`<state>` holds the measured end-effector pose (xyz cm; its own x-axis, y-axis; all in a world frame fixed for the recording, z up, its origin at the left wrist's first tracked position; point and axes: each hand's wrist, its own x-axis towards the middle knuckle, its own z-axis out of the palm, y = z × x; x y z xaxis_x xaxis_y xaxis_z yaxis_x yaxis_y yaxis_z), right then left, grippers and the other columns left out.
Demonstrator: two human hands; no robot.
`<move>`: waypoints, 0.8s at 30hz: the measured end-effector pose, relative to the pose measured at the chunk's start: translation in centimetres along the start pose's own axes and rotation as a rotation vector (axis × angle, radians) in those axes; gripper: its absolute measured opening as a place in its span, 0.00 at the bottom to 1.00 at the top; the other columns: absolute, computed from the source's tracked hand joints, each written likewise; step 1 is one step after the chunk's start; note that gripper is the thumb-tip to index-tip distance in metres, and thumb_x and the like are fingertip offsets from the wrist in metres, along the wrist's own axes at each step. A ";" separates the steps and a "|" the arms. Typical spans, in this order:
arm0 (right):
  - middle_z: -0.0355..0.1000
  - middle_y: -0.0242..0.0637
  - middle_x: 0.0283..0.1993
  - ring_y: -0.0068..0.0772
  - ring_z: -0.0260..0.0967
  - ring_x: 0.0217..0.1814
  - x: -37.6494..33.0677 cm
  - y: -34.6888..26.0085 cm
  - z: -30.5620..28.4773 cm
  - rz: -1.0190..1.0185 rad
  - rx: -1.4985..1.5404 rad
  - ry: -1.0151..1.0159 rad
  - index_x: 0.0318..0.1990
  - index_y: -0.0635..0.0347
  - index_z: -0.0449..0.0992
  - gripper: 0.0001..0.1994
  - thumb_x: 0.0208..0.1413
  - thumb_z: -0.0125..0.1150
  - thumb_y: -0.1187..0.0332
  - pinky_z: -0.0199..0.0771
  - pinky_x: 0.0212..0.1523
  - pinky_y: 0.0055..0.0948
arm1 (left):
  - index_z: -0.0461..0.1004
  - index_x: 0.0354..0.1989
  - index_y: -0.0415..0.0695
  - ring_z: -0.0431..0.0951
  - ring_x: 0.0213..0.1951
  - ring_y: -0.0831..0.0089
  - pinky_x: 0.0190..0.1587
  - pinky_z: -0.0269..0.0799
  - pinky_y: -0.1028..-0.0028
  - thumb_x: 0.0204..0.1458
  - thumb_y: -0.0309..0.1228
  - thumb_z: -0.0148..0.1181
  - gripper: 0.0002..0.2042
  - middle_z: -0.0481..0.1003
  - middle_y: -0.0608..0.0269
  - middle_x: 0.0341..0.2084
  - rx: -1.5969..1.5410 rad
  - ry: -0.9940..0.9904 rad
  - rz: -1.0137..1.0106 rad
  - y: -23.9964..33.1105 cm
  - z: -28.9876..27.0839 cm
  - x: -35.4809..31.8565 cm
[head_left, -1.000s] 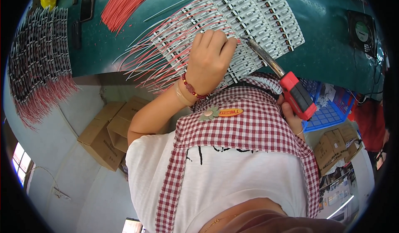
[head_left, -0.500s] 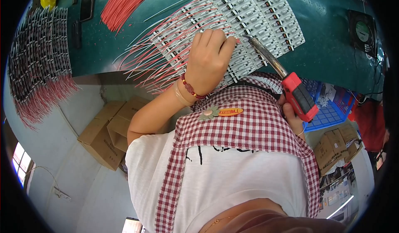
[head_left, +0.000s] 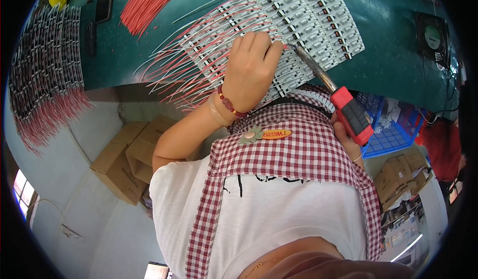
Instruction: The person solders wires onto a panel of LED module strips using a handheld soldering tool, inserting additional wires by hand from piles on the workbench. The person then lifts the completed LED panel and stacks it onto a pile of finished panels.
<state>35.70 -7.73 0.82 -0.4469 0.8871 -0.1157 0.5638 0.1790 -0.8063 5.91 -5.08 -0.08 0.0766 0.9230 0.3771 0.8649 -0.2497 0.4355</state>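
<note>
The head view looks steeply down from the wearer's head, a wide fisheye ringed in black. The white T-shirt (head_left: 294, 214) and checked apron (head_left: 294, 157) loom nearest, below centre; the left hand (head_left: 250, 70) and right hand (head_left: 346, 132) sit farther off, higher in the frame. The green workbench (head_left: 393, 65) spans the top, its front edge bowed, and cardboard boxes (head_left: 119, 162) show well below it.

The left hand (head_left: 250, 70) partly hides the boards (head_left: 318, 24)
</note>
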 end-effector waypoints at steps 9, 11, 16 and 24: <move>0.74 0.36 0.41 0.26 0.70 0.40 -1.8 1.4 -0.5 0.030 0.324 -0.018 0.51 0.64 0.72 0.17 0.57 0.62 0.66 0.71 0.42 0.27 | 0.74 0.31 0.42 0.67 0.30 0.64 0.34 0.63 0.66 0.41 0.21 0.59 0.07 0.64 0.62 0.25 0.003 -0.001 -0.003 -0.2 -0.1 0.1; 0.74 0.36 0.41 0.26 0.70 0.40 -2.1 1.2 -0.9 0.075 0.336 -0.038 0.51 0.65 0.72 0.17 0.58 0.61 0.65 0.71 0.41 0.27 | 0.74 0.31 0.43 0.67 0.31 0.64 0.34 0.63 0.66 0.42 0.21 0.59 0.07 0.64 0.62 0.25 0.013 -0.009 -0.009 -0.2 -0.3 0.1; 0.75 0.35 0.26 0.31 0.74 0.27 -1.3 -0.6 -0.1 0.145 0.372 0.115 0.36 0.64 0.79 0.14 0.53 0.66 0.60 0.72 0.31 0.27 | 0.74 0.32 0.44 0.68 0.31 0.65 0.35 0.62 0.67 0.42 0.23 0.59 0.08 0.65 0.63 0.26 0.087 -0.007 -0.006 -0.3 -0.5 0.4; 0.75 0.39 0.33 0.37 0.74 0.31 -1.2 0.6 0.2 0.063 0.227 0.031 0.38 0.63 0.79 0.12 0.51 0.66 0.64 0.72 0.32 0.30 | 0.77 0.33 0.43 0.67 0.30 0.66 0.33 0.62 0.68 0.41 0.22 0.60 0.09 0.64 0.63 0.25 -0.021 0.018 0.048 0.0 -0.5 -0.1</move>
<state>36.41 -8.74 0.38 -0.3920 0.9068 -0.1549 0.4176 0.0254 -0.9083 5.63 -5.34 0.25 0.1087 0.9046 0.4122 0.8497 -0.2998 0.4338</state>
